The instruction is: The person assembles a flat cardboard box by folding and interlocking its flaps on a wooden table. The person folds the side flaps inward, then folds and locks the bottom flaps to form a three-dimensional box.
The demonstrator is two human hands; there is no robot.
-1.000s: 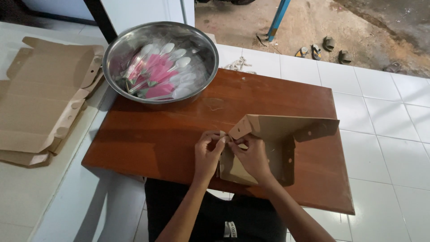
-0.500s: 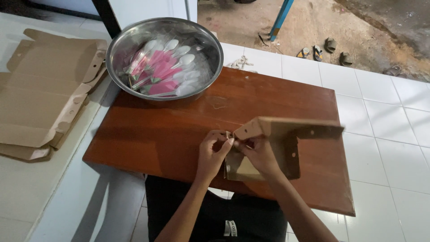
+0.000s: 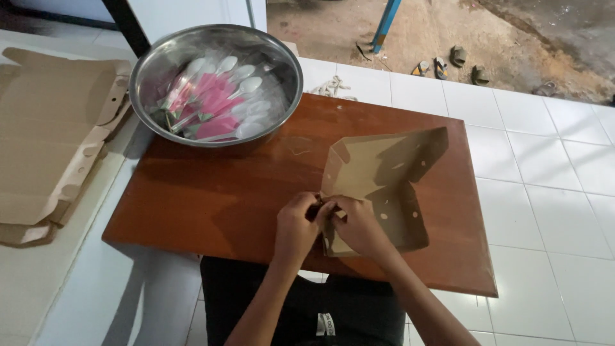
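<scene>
A brown cardboard box (image 3: 384, 186), partly folded with its lid flap raised, lies on a low red-brown wooden table (image 3: 211, 198). My left hand (image 3: 296, 225) and my right hand (image 3: 356, 224) meet at the box's near left corner. Both pinch the cardboard flap there, fingers closed on it. The corner itself is hidden under my fingers.
A large steel bowl (image 3: 154, 70) holding several plastic-wrapped white spoons with pink napkins stands at the table's far left. Flat unfolded cardboard boxes (image 3: 45, 134) are stacked on the white tiled floor to the left. Sandals (image 3: 442, 64) lie on the bare ground beyond the tiles.
The box's lid flap has swung up and back, opening the box wider. My hands stay together at its near left corner. The camera has come closer.
</scene>
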